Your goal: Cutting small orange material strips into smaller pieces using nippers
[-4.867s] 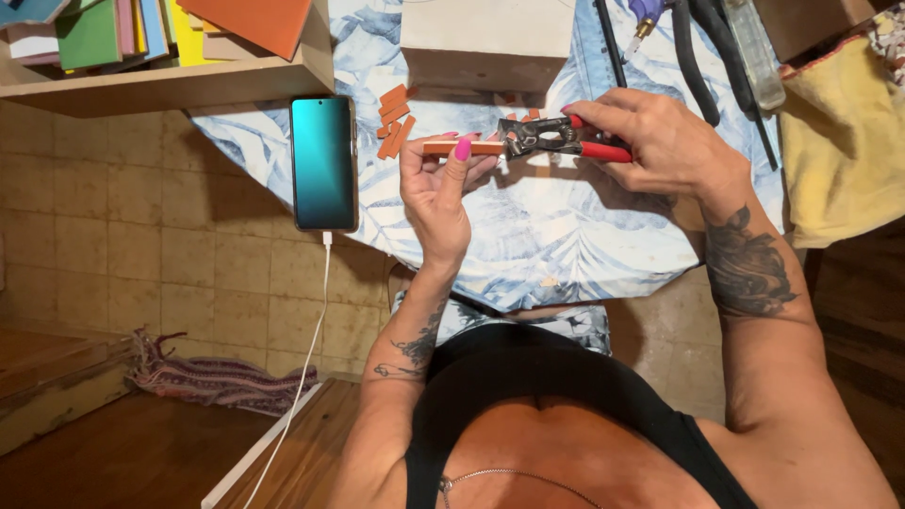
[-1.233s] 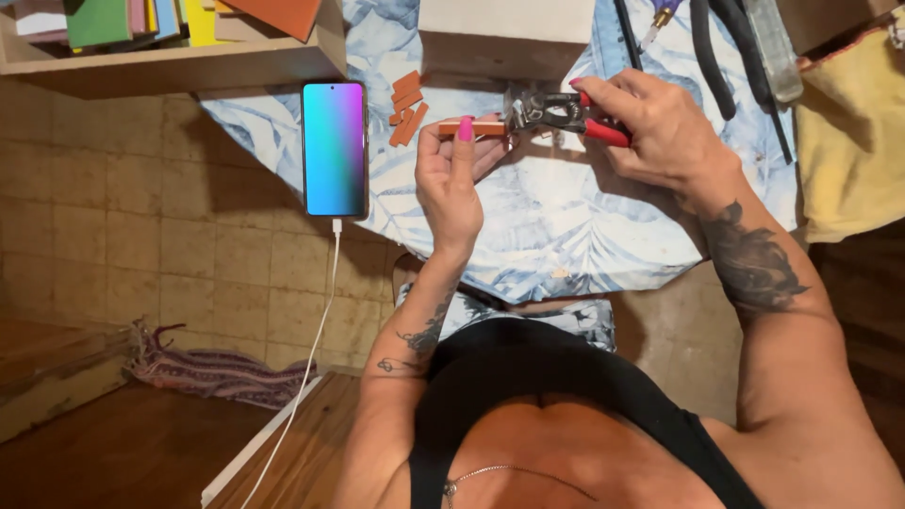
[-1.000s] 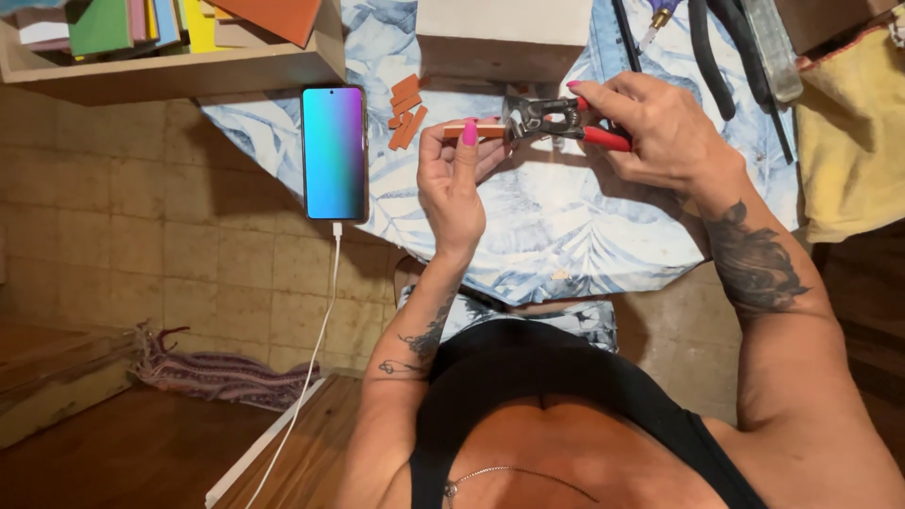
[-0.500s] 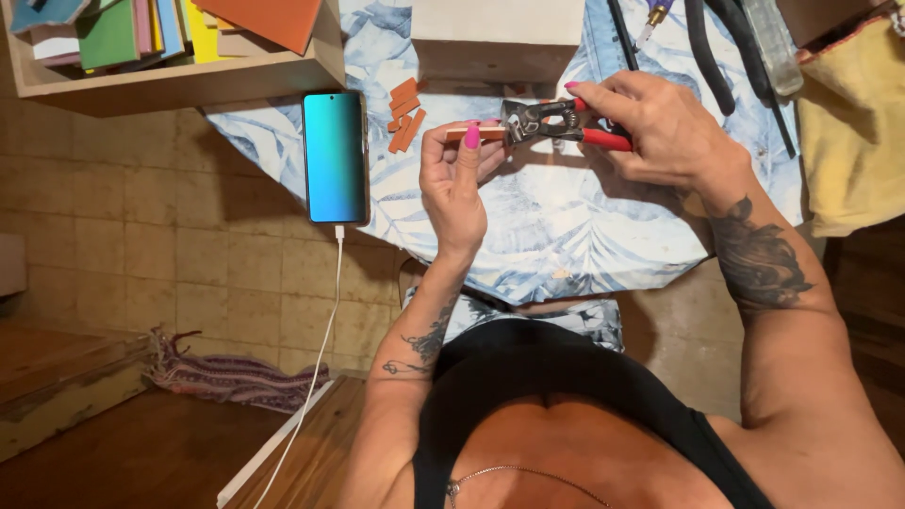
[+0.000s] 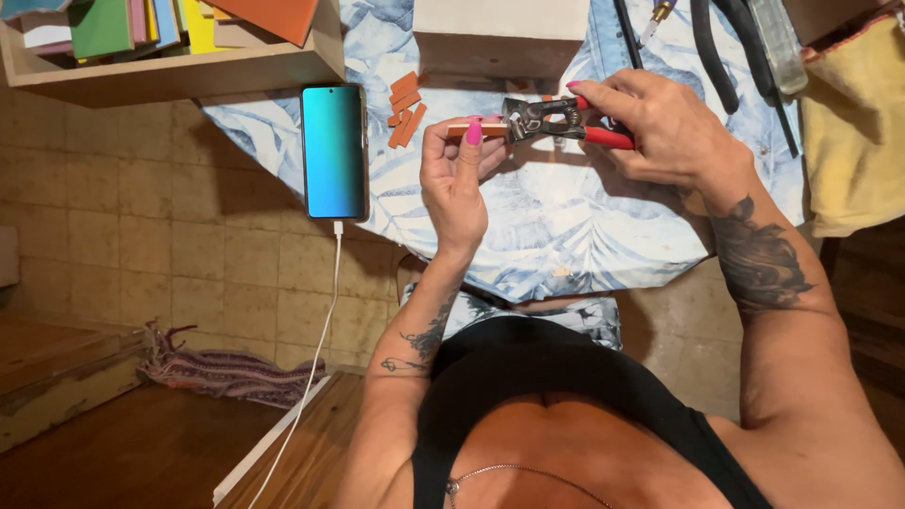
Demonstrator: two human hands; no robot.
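My left hand (image 5: 454, 173) pinches a narrow orange tile strip (image 5: 464, 128) by its left end, above a table with a blue leaf-print cloth (image 5: 566, 236). My right hand (image 5: 660, 127) grips red-handled tile nippers (image 5: 556, 121), whose metal jaws bite the strip's right end. Several small orange tile pieces (image 5: 405, 104) lie on the cloth just left of the strip.
A phone (image 5: 334, 151) with a lit screen lies at the table's left edge, its white cable (image 5: 316, 349) hanging to the floor. A wooden tray of coloured tiles (image 5: 160, 38) sits top left, a box (image 5: 500, 33) at top centre, black-handled tools (image 5: 716, 47) and a yellow cloth (image 5: 853, 123) on the right.
Both hands keep the strip and the nippers together the whole time. The view has shifted slightly; the hands sit at nearly the same spot over the cloth.
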